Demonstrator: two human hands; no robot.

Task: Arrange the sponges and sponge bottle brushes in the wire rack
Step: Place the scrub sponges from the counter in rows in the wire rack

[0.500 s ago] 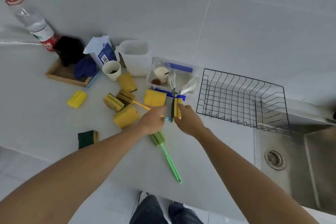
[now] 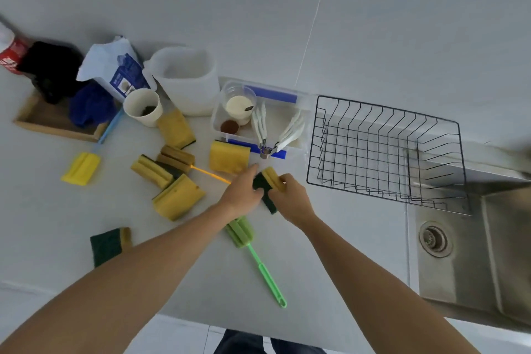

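1. Sponge first: we hold one yellow-and-dark-green sponge between both hands, just above the counter and a little left of the wire rack. Our left hand curls its fingers against the green scouring face, and our right hand pinches the yellow edge.
2. Judging from the task, the step in hand is lifting this sponge and carrying it right into the rack, which looks to hold nothing so far.
3. To do it well, we would let one hand take the full grip before moving, keep the pinch light so the foam is not squashed, and set the sponge on edge against a rack wall so that later pieces can line up beside it.
4. We would also lift clear of the green bottle brush, whose foam head lies just under our left wrist, so that we do not drag it along.
5. Materials: the sponges are soft rectangular foam blocks, yellow with a rough dark green pad; several have a groove along the side. One lies green face up near our left forearm.
6. The brushes have thin, rigid plastic handles and ribbed foam heads: a yellow head on a blue handle, and an orange handle running under our left hand.
7. The rack is thin black wire in an open grid, standing beside the steel sink.
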